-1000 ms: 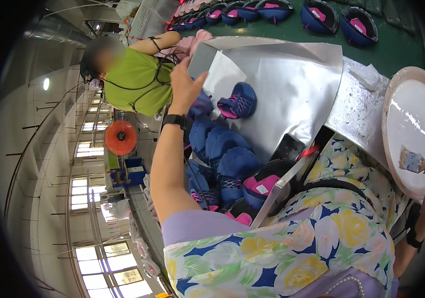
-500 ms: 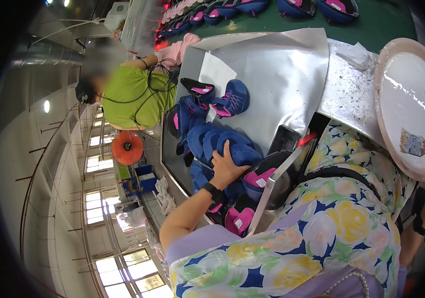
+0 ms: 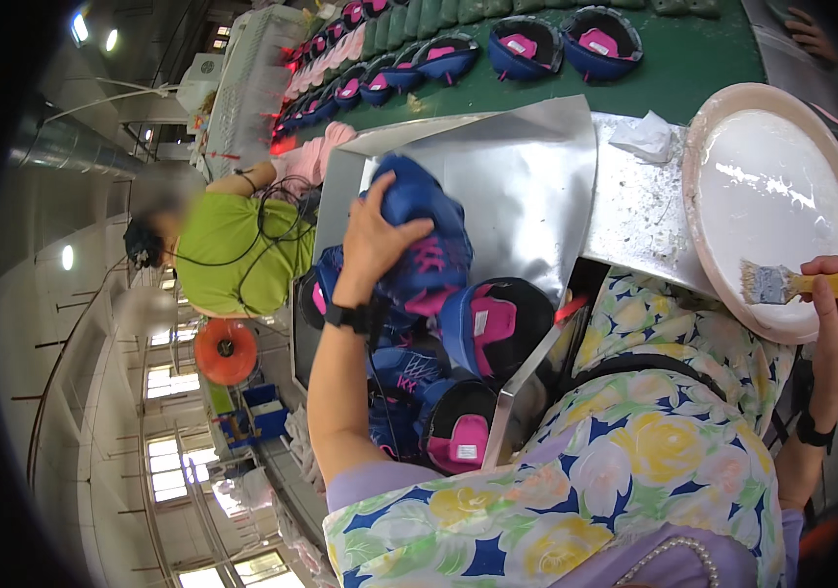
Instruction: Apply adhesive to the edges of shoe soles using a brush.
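My left hand [image 3: 372, 243] is closed round a blue shoe upper [image 3: 426, 240] with pink stitching, above the far part of a metal tray [image 3: 526, 171]. The thumb presses one side and the fingers wrap over the other. More blue uppers lie nearer in the tray, among them one with a black and pink inside [image 3: 492, 323] and another [image 3: 458, 431] by the front edge. In my right hand [image 3: 833, 297] is a brush [image 3: 771, 284], gripped by its yellow handle. Its bristles are over the near part of a round basin [image 3: 698, 201] of white liquid.
Blue uppers [image 3: 526, 54] stand in a row on a green belt [image 3: 497, 103] beyond the tray. A crumpled white cloth [image 3: 642, 137] lies beside the basin. At left, a person in a green shirt [image 3: 233, 250] works near an orange fan [image 3: 226, 350]. Another hand [image 3: 811, 37] shows at top right.
My left hand has closed on a blue upper and raised it toward the far side of the tray. The pile beneath has shifted. The whole view has turned slightly; the right hand still grips the brush.
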Demonstrator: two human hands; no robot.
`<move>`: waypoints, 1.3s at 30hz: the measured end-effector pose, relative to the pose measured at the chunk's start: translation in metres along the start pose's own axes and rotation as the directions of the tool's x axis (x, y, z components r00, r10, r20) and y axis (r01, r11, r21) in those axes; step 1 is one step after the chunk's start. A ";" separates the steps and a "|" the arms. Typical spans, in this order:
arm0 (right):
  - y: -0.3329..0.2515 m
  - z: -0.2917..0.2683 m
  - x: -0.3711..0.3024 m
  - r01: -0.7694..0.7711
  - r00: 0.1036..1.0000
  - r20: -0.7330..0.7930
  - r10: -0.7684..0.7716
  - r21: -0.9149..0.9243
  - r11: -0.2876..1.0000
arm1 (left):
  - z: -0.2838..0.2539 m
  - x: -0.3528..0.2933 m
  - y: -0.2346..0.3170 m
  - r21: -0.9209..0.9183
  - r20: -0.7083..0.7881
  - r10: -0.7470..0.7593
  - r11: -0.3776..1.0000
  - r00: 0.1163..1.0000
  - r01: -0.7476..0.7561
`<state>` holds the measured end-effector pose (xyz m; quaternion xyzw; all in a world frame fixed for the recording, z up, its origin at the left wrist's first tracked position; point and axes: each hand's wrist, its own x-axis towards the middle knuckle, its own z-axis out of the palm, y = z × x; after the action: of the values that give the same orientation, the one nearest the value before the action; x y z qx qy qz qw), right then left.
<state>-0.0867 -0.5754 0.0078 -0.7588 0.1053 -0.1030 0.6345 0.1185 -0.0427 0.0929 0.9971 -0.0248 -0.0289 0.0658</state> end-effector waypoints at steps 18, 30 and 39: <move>0.000 0.011 0.002 -0.027 0.978 -0.193 0.075 0.242 0.970 | 0.101 -0.039 0.012 0.216 0.612 0.397 0.748 0.684 -0.627; 0.004 0.004 -0.013 -0.036 0.967 -0.230 0.110 0.307 0.951 | 0.040 -0.008 0.024 -0.124 0.575 0.475 0.855 0.666 -0.504; -0.003 0.015 -0.009 0.001 0.978 -0.193 0.072 0.354 0.935 | 0.081 0.048 0.151 0.209 0.000 0.946 0.317 0.325 -0.925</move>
<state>-0.0908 -0.5586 0.0078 -0.6163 0.1634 -0.1855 0.7477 0.1549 -0.2049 0.0296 0.8000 -0.5948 0.0775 -0.0137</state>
